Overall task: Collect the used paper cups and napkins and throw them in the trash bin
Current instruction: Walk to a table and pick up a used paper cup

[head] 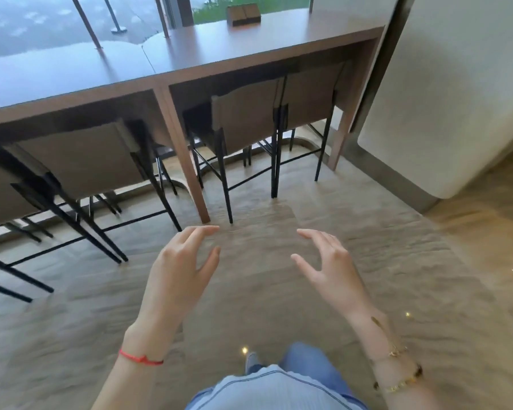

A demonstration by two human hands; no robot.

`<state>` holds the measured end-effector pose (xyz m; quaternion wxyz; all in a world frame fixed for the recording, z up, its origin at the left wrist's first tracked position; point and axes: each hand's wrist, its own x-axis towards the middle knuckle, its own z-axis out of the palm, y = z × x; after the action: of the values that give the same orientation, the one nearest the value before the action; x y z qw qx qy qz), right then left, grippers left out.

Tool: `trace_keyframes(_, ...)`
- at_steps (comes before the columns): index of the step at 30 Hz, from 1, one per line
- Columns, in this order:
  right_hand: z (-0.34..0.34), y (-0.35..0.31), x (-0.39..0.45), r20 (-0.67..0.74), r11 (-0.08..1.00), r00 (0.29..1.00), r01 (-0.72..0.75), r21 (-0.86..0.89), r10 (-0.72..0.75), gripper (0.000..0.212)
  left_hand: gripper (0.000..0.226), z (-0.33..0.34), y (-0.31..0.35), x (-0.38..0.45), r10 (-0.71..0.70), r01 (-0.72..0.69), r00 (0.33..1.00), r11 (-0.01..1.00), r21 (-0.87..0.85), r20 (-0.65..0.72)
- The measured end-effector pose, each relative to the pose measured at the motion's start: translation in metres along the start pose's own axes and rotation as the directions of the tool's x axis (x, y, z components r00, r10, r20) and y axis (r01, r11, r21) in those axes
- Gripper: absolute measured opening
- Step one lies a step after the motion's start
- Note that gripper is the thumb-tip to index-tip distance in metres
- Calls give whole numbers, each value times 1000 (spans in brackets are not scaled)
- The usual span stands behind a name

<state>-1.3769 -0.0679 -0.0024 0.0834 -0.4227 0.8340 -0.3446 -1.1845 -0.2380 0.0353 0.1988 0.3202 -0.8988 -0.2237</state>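
Observation:
My left hand (180, 266) and my right hand (328, 266) are held out in front of me over the floor, palms facing each other, fingers spread and slightly curled. Neither hand holds anything. No paper cup, napkin or trash bin shows in this view. A long brown counter table (190, 57) runs across the top of the frame, well beyond both hands.
Several tall chairs (243, 119) with black metal legs are tucked under the counter. A small brown wooden box (243, 14) stands on the counter's far end by the window. A rounded white wall or column (444, 93) rises at the right. Beige patterned floor (279, 291) lies underfoot.

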Motion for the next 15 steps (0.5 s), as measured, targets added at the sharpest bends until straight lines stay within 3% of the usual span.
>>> trace_keyframes(8, -22, 44, 15, -128, 978, 970, -208, -4, 206, 43, 30, 45, 22, 82, 181, -176, 973, 983, -47, 141)
trace_keyframes(15, -58, 103, 25, -252, 926, 896, -378, -1, 366, 43, 31, 110, 76, 155, 344, -339, 899, 938, -68, 273)
